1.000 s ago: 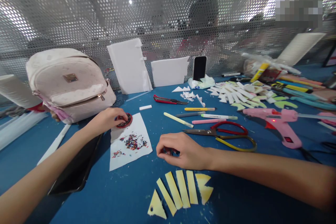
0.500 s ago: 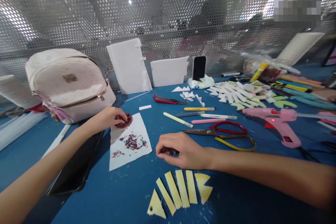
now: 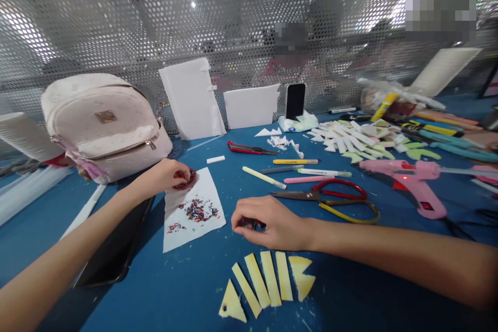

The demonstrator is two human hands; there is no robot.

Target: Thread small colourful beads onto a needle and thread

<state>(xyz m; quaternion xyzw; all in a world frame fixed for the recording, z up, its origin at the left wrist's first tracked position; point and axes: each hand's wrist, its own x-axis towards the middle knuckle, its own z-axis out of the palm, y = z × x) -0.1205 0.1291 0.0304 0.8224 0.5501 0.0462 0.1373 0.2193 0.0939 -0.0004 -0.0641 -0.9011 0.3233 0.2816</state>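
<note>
My left hand reaches down over a small round red-rimmed piece, its surface dark and speckled with bits. The fingers are bent together at its left side, and the tips are partly hidden. Beneath lies a white sheet of paper bearing a loose heap of tiny multicoloured beads or chips. To the right of the paper, my right hand rests curled on the blue table; what its fingers hold, if anything, cannot be made out. Closer to me, several yellow cut pieces are laid out in a fish shape.
Scissors, several markers and a red utility knife lie beyond my right hand. A pink glue gun is on the right, near white strips. A backpack and dark tablet-like slab are left.
The view has shifted very slightly. Both hands stay in almost the same places, and a little more of the round piece shows beside my left fingers.
</note>
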